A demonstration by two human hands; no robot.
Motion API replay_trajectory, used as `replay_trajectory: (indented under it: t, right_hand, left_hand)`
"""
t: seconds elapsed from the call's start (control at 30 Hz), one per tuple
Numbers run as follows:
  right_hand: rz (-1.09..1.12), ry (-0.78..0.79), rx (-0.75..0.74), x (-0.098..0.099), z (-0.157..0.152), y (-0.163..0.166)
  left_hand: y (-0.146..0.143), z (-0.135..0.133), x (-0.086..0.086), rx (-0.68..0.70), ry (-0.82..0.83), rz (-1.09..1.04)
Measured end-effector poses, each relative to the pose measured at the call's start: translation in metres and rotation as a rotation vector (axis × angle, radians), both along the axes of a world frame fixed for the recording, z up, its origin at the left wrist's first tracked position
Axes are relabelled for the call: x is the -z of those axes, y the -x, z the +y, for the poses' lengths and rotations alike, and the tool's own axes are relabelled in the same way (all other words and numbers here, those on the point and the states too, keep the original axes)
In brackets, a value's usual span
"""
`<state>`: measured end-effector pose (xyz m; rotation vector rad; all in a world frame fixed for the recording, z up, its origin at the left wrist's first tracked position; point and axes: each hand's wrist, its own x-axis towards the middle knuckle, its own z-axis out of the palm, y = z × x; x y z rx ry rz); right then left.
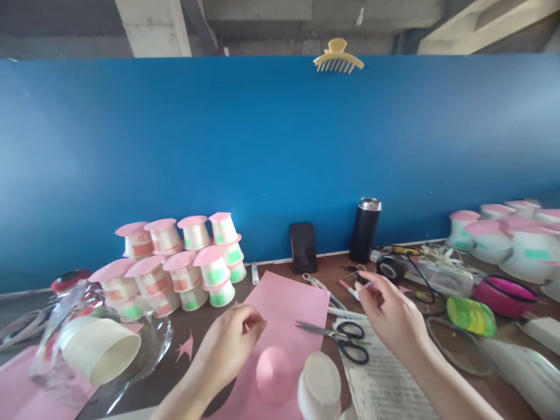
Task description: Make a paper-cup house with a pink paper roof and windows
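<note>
Left hand [231,338] and right hand [394,315] curled, can't tell if gripping anything; a low left sweep could dent the pink cone [275,374], lower centre of frame, or topple the adjacent paper cup [321,379].

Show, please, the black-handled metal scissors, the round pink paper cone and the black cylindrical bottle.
Black-handled metal scissors [335,333]: head view, near the pivot.
Round pink paper cone [274,375]: head view, upper surface.
Black cylindrical bottle [364,234]: head view, side.

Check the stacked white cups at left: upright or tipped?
Tipped: the stacked white cups lie on their side, the open mouth facing right.
</note>
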<state>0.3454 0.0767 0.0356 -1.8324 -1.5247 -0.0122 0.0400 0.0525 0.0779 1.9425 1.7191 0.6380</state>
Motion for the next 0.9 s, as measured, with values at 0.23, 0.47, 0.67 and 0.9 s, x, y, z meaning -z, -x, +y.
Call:
replay_trajectory:
  t: [0.23,0.47,0.67,0.9]
  right_hand:
    - [0.017,0.007,-0.196,0.005,-0.008,0.016]
    - [0.156,0.010,-0.343,-0.002,-0.013,0.022]
    - [0.357,-0.059,-0.329,-0.036,-0.027,0.029]
    - [0.433,0.197,-0.435,-0.045,-0.054,0.034]
  left_hand:
    - [0.008,0.001,0.018,0.054,0.136,0.197]
    - [0.006,0.002,0.037,0.106,0.244,0.095]
    - [0.004,0.010,0.040,0.070,0.210,-0.011]
    - [-0.004,0.012,0.022,-0.100,0.048,-0.082]
